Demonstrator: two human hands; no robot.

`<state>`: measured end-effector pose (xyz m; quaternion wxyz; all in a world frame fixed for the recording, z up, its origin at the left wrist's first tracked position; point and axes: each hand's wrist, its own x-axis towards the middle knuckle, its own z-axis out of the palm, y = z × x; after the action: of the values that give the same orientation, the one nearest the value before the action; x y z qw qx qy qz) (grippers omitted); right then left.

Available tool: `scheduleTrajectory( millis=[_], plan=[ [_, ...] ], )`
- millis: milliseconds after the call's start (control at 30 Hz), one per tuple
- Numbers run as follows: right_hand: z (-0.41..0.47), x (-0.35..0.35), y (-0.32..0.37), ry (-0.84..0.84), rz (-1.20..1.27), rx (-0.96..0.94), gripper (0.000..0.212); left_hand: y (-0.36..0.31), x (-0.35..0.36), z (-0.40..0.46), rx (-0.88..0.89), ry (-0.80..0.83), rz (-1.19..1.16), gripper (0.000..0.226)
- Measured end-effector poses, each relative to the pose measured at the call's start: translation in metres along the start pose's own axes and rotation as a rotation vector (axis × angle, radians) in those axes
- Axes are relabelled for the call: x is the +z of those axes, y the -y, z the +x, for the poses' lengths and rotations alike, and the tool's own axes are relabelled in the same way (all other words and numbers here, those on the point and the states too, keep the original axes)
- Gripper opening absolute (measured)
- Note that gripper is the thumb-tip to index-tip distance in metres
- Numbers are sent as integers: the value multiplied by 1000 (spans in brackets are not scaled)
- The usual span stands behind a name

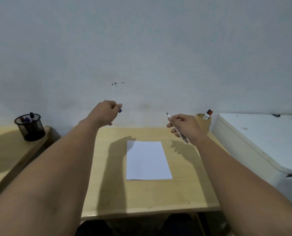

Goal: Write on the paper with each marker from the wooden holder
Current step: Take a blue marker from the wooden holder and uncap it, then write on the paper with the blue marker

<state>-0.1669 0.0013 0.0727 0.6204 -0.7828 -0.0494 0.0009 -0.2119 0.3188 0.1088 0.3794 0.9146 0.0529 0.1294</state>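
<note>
Right hand [186, 125] pinches the uncapped marker [177, 129] mid-barrel, light and rigid; left hand [106, 111] closes on its blue cap [120, 110]. Both hover above the blank paper [147, 160], thin, apt to slide on the surface [184, 184].

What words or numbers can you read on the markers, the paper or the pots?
None can be read.
White marker with red and black cap in the round wooden holder: dark label print, too blurred to read.
White sheet of paper: blank.
Black mesh pot: no text visible.
</note>
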Motion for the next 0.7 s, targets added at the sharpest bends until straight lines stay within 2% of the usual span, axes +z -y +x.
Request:
scheduleTrajectory(
  millis=[100,167,233,367,500,600,700],
  plan=[
    [9,7,-4,-40,92,95,14,29,24,-1,53,104,526,34],
    [12,18,-6,-20,118,127,23,48,46,-5,22,190,664,32],
    [12,26,-8,-6,148,132,33,64,62,-10,-15,208,712,32],
    [16,31,-11,45,312,151,21,76,82,-15,-45,229,794,29],
    [23,34,-12,90,509,230,27,84,91,-10,-65,265,848,26],
    [24,35,-15,88,540,201,27,92,94,-6,-77,278,827,26],
    [26,39,-21,52,523,177,16,95,97,-5,-60,251,787,32]
  ],
)
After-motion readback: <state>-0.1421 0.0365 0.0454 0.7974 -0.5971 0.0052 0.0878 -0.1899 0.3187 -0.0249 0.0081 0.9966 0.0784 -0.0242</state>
